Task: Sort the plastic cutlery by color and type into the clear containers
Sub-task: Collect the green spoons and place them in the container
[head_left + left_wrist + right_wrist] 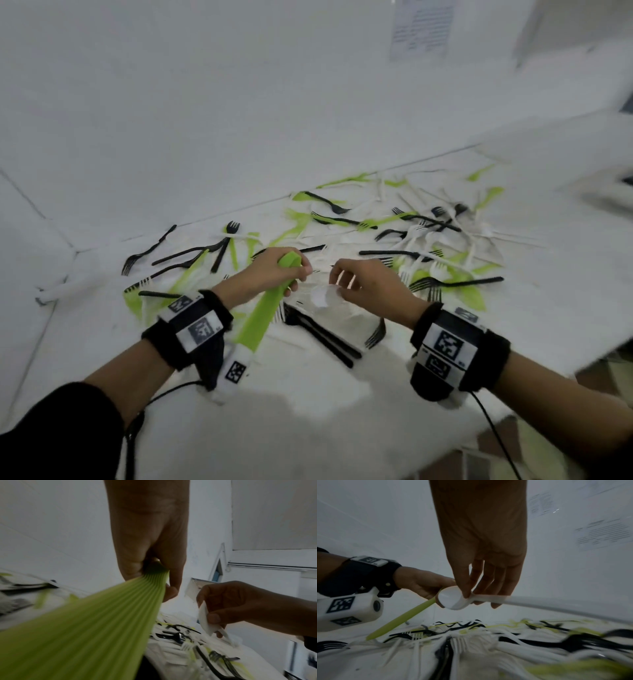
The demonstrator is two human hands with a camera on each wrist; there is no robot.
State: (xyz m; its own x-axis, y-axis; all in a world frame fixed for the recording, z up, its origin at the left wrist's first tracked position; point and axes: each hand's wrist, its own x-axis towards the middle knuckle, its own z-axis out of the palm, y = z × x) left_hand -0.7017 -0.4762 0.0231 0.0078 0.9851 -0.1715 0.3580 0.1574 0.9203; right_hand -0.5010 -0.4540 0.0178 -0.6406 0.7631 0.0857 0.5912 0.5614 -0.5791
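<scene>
The left hand sits nearest, at seven o'clock, clenched round a stack of green knives whose long axis runs back toward the wrist. At four o'clock the right hand pinches a white spoon at its neck. Mixed cutlery spreads toward one o'clock; no clear container can be made out for certain.

My left hand is fisted round a green stack; my right hand pinches a white spoon.
</scene>
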